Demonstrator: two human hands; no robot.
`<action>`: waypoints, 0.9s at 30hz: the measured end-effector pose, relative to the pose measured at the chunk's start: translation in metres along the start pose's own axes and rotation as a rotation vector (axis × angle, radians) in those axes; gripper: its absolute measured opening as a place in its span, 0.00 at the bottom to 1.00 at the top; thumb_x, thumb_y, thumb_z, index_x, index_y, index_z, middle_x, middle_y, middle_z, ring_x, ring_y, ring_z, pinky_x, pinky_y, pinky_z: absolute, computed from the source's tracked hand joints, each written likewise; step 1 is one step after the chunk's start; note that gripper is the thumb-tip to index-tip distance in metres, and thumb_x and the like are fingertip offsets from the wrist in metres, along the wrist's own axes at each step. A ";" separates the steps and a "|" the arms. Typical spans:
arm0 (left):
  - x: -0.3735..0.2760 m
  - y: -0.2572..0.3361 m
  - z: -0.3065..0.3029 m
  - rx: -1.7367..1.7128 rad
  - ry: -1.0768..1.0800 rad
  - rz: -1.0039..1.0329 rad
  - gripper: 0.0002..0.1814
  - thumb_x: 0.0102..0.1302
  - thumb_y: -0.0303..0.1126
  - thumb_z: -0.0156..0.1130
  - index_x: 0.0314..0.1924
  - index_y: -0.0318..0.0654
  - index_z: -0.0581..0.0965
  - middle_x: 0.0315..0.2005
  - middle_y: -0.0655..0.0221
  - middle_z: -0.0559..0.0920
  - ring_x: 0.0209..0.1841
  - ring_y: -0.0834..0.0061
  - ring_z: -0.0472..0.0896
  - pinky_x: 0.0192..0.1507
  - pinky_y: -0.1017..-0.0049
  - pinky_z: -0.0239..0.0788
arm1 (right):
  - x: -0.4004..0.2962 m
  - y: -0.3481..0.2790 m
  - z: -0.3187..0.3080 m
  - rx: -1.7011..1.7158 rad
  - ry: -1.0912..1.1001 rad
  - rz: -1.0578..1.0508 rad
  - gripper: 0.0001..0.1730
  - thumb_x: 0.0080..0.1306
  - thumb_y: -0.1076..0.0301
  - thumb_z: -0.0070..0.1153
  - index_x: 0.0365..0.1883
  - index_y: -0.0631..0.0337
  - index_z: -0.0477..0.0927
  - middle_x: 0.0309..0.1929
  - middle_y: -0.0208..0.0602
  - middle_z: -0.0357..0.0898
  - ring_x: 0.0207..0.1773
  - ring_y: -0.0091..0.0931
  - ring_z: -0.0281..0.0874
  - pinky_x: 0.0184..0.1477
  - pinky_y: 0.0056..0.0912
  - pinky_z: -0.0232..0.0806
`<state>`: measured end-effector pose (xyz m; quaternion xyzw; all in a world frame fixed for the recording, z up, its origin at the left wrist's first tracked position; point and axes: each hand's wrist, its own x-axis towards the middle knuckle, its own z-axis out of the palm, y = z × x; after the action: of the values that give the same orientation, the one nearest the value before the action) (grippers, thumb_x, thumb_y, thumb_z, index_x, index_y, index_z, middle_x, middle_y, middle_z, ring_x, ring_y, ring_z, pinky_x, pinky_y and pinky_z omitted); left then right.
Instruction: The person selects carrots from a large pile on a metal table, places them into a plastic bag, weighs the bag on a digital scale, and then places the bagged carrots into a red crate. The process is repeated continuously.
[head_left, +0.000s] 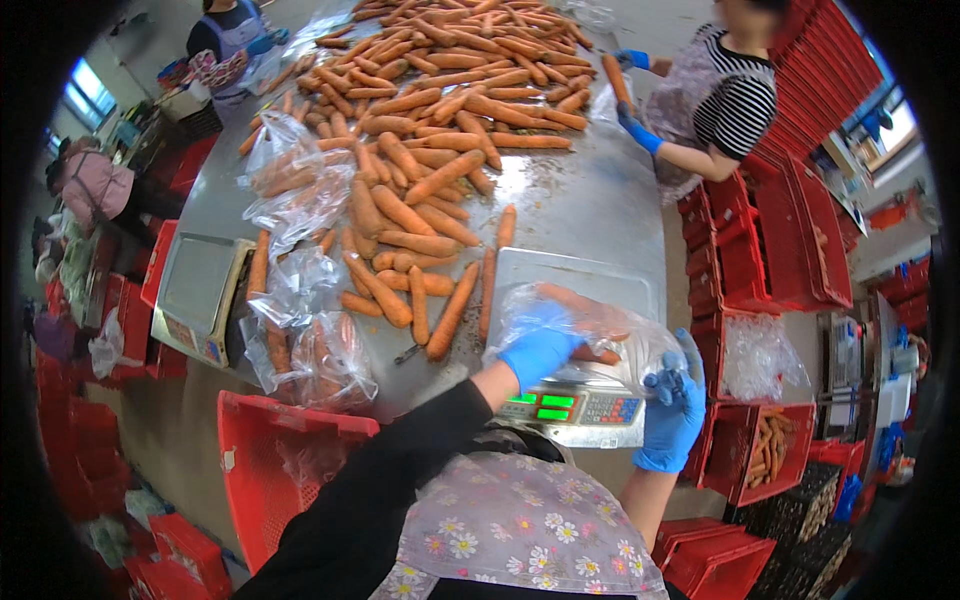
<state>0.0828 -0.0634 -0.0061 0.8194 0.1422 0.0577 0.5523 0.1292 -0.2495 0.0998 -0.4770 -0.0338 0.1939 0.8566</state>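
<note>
A clear plastic bag of carrots lies on the pan of a digital scale at the table's near edge. My left hand, in a blue glove, reaches over the bag's left part; its fingertips are blurred and partly behind the film. At the bag's right end, my right hand, gloved in blue too, pinches the gathered plastic with bent fingers. Loose carrots are heaped on the steel table just beyond the scale. Bagged carrots lie to the left.
A second scale stands at the table's left corner. Red crates stand below the near edge and along the right side. Across the table's right edge, a co-worker holds a carrot. Another person stands at the far left.
</note>
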 end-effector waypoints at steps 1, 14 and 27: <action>-0.009 0.025 -0.002 0.305 0.023 -0.007 0.18 0.64 0.43 0.52 0.31 0.35 0.80 0.27 0.54 0.79 0.34 0.56 0.78 0.37 0.61 0.67 | 0.005 0.001 0.000 -0.006 0.021 -0.016 0.35 0.55 0.71 0.55 0.62 0.68 0.62 0.39 0.35 0.73 0.23 0.13 0.59 0.30 0.11 0.61; -0.055 -0.099 -0.131 -0.399 0.757 -0.279 0.22 0.68 0.49 0.52 0.34 0.34 0.76 0.23 0.73 0.75 0.24 0.82 0.69 0.26 0.79 0.63 | 0.054 -0.004 0.034 -0.002 -0.033 0.039 0.32 0.58 0.68 0.54 0.61 0.70 0.62 0.39 0.33 0.75 0.21 0.10 0.58 0.25 0.10 0.57; -0.033 -0.117 -0.073 0.958 0.117 -0.595 0.12 0.56 0.42 0.61 0.33 0.41 0.78 0.30 0.66 0.82 0.36 0.65 0.80 0.36 0.67 0.69 | 0.038 -0.009 0.040 0.030 -0.017 0.050 0.33 0.57 0.69 0.55 0.61 0.71 0.63 0.37 0.33 0.75 0.21 0.11 0.58 0.24 0.10 0.56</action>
<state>0.0134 0.0324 -0.0842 0.8985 0.4077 -0.1263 0.1024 0.1571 -0.2076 0.1246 -0.4629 -0.0264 0.2199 0.8583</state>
